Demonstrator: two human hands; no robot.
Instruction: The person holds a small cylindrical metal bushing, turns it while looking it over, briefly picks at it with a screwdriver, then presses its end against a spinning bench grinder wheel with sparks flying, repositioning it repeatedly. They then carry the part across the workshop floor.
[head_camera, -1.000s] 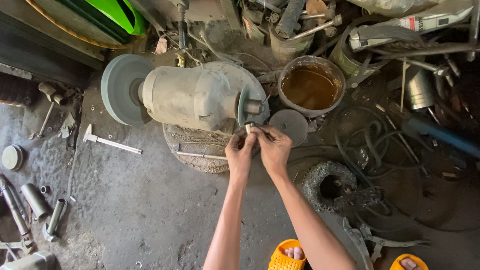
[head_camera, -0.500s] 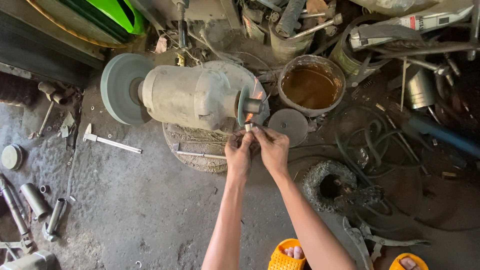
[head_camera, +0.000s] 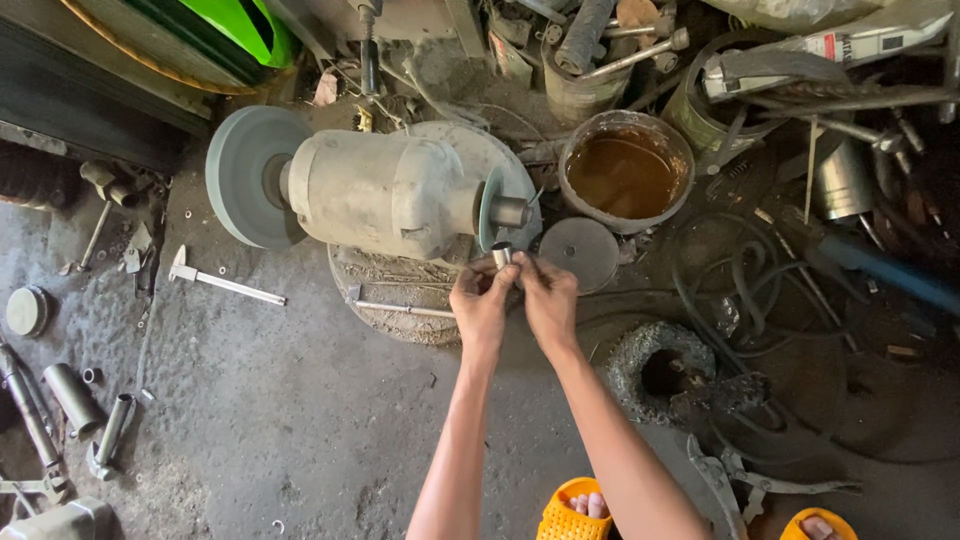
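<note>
1. A small metal sleeve (head_camera: 502, 255) sits pinched between the fingertips of both hands, right below the shaft end of the bench grinder (head_camera: 385, 195).
2. The left hand (head_camera: 482, 305) closes narrowly on the sleeve's left side; the right hand (head_camera: 548, 300) grips its right side, the two hands touching at the fingertips.
3. The sleeve is a short, silvery cylinder, upright, with a pale, bright top; whether it is hollow cannot be told.
4. It stands just beside the grinder's small green-grey wheel (head_camera: 492, 205), though contact with the wheel cannot be told.
5. The large grey wheel (head_camera: 240, 175) sits at the grinder's opposite, left end.
6. Right of the grinder stands a bucket of brown liquid (head_camera: 625, 170), with a round metal disc (head_camera: 585, 252) just below it.
7. Left of the grinder, a hammer (head_camera: 222, 282) lies on the concrete floor (head_camera: 250, 420).
</note>
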